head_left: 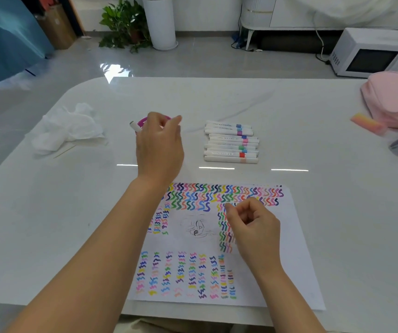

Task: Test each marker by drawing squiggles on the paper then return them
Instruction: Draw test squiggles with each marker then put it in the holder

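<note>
While only the head view was on hand, all notes below were taken from it.

Head view. The left hand (159, 143) was stretched forward past the paper (296, 236), fingers curled round a marker (134, 126). The marker's white end stuck out to the left of the knuckles, slanting left and away. A magenta shape showed behind the fingers; whether it was part of the marker or a separate thing could not be told.

The right hand (253, 224) was over the paper's upper-right squiggles, fingers curled in and thumb against forefinger. Nothing showed in the pinch, so I could not tell whether it held anything.

The row (231, 141) of other markers lay on the surface (72, 212) beyond the paper's far edge. Barrels were side by side, long axes left to right, colour bands toward the right ends.

Key relation: the row lay to the right of the left hand, at about the same depth and clearly apart from it. It also lay ahead of the right hand, across the paper's far edge.

Judgement: the left hand was the nearer. Returning the held marker would call for a sideways carry to the right, with the barrel turned parallel to the row.

Risk: a nudge could set the round barrels rolling. A crumpled tissue (68, 131) lay left of the left hand, out of that path.
</note>
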